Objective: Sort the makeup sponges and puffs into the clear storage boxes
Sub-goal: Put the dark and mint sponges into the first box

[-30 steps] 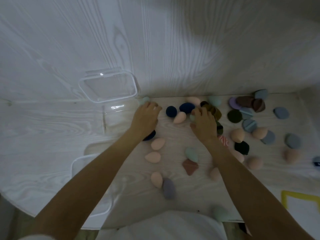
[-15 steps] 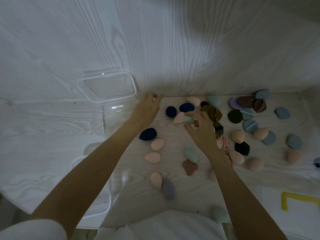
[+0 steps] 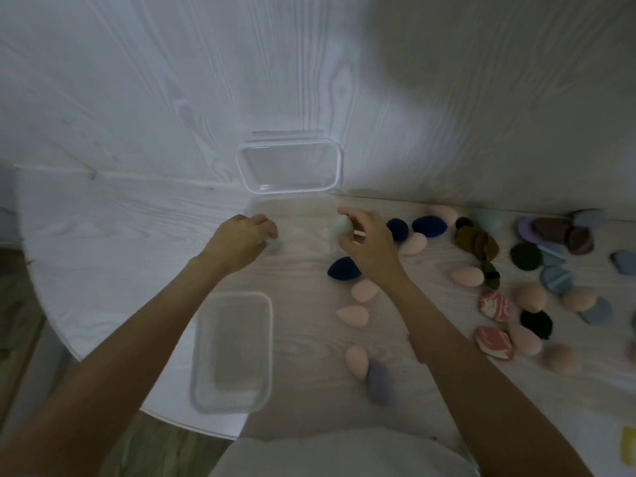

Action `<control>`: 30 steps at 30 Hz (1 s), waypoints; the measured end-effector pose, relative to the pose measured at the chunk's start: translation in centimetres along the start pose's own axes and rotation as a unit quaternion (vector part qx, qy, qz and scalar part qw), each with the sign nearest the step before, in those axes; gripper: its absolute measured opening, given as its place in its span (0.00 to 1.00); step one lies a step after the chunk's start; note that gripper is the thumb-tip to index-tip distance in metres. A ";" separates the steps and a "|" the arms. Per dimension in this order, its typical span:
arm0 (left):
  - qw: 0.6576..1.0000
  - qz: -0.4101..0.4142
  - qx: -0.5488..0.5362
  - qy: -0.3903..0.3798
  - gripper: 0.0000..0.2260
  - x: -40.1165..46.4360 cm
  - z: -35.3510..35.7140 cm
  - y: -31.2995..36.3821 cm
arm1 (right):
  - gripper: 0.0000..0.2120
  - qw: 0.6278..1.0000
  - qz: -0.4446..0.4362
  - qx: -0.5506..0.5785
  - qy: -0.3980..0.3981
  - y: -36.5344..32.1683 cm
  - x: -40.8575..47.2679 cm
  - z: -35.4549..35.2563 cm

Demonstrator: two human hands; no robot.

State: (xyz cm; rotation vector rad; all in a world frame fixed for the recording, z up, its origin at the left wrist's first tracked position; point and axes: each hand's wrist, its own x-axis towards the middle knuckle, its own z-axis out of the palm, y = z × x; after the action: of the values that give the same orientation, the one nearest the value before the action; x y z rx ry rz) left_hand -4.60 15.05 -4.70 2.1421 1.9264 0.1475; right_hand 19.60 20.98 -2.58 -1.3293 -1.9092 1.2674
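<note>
The right hand [image 3: 366, 241] pinches a mint sponge [image 3: 342, 228] in its fingers, beside the far clear box [image 3: 339, 215]; the left hand [image 3: 241, 241] grips another over that box.

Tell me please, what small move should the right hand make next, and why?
Probably carry the mint green sponge a little further left and let it go into the far clear box. The right hand pinches it just at that box's edge, and the left hand holds a similar pale sponge there.

Mint sponge [image 3: 343, 228] in right hand [image 3: 367, 243]
</note>
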 end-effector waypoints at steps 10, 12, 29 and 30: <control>0.999 0.029 -0.037 -0.014 0.08 0.5 0.6 0.2 | 0.13 0.961 -0.103 -0.255 -0.009 0.8 2.4 4.1; 0.998 0.051 -0.032 0.011 0.08 -0.1 0.7 0.1 | 0.12 0.961 -0.106 -0.253 -0.013 1.1 2.4 4.4; 0.998 0.049 0.029 0.035 0.13 -2.1 1.8 -0.3 | 0.13 0.927 -0.082 -0.361 -0.061 -1.5 3.6 7.9; 0.997 0.053 0.033 0.044 0.14 -2.1 1.8 -0.2 | 0.13 0.923 -0.081 -0.371 -0.063 -1.4 3.7 8.3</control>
State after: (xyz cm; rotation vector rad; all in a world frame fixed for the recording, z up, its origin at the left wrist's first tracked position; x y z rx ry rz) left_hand -4.60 12.73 -6.24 2.3193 1.8884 0.2033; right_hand 10.90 20.79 -5.48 -1.3914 -2.6745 0.5523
